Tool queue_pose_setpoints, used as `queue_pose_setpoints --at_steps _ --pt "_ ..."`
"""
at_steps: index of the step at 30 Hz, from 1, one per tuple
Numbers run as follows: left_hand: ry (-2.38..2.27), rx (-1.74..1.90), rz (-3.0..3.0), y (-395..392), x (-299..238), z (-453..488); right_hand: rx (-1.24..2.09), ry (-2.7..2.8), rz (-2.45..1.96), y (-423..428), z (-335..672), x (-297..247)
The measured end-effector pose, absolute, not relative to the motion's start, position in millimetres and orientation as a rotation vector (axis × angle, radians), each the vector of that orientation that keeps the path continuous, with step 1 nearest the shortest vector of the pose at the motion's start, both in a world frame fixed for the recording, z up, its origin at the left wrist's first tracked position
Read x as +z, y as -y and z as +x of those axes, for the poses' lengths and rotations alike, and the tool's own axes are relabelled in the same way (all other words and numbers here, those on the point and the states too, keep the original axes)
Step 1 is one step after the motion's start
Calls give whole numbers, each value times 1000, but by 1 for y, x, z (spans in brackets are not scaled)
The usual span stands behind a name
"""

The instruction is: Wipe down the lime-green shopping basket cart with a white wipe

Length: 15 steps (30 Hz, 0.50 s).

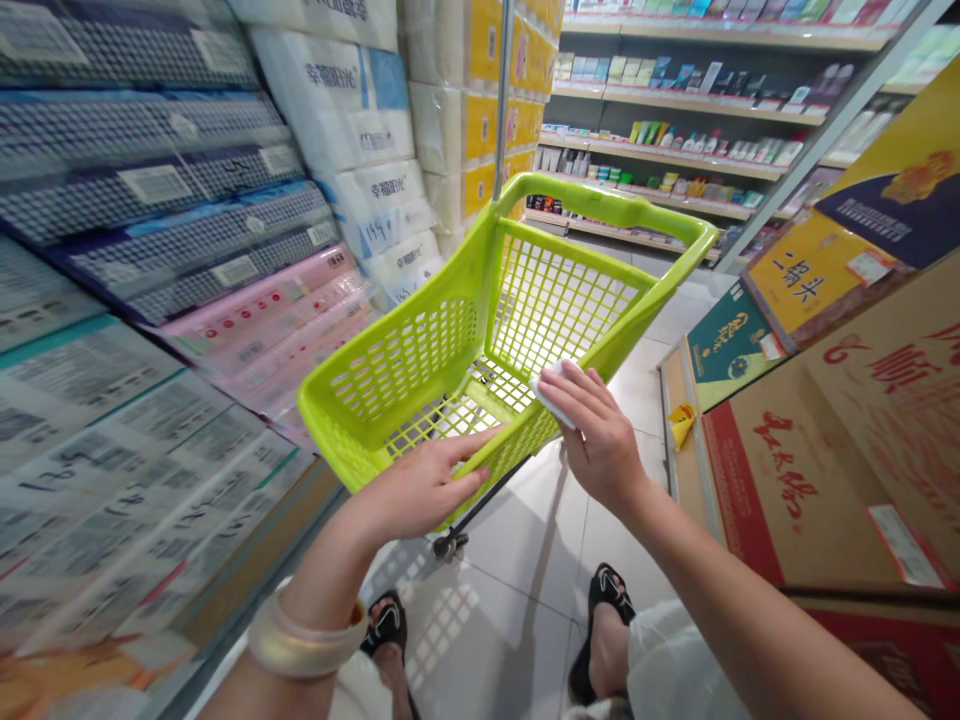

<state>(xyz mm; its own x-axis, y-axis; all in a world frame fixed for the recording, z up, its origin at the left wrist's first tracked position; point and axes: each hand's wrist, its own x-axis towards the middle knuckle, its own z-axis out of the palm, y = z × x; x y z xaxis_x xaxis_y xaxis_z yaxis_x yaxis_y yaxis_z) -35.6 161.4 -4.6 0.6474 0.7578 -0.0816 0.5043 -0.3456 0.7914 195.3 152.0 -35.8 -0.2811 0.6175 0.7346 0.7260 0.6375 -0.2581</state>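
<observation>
A lime-green plastic shopping cart [409, 335] with a lattice basket stands turned in front of me, its handle at the far end. My left hand [435, 480] grips the basket's near rim, fingers over the inside and thumb on the outer face. Farther along that same rim, my right hand [596, 430] presses a folded white cloth or tissue [553, 402] against the green plastic; I cannot tell which of the two it is. Nothing lies in the visible part of the basket. One caster wheel [450, 545] shows under the near corner.
Stacked tissue packs [360, 130] rise close on the left, with pink packs [277, 310] lower down. Cardboard cartons [810, 470] line the right side. Behind the cart, shelves [675, 100] hold bottles and boxes. White floor tiles [517, 600] run underneath, where my sandalled feet stand.
</observation>
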Motion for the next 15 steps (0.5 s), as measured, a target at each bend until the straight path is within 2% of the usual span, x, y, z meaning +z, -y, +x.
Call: queue_pose_setpoints --at_steps 5,11,15 --pt "-1010 382 2036 -162 -4 -35 -52 2239 -806 -144 187 -34" --pt "-975 378 2021 -162 -4 -36 -146 1993 -1046 -154 201 -32" --pt "-1009 358 2045 -162 -5 -35 -84 2200 -839 -144 187 -34"
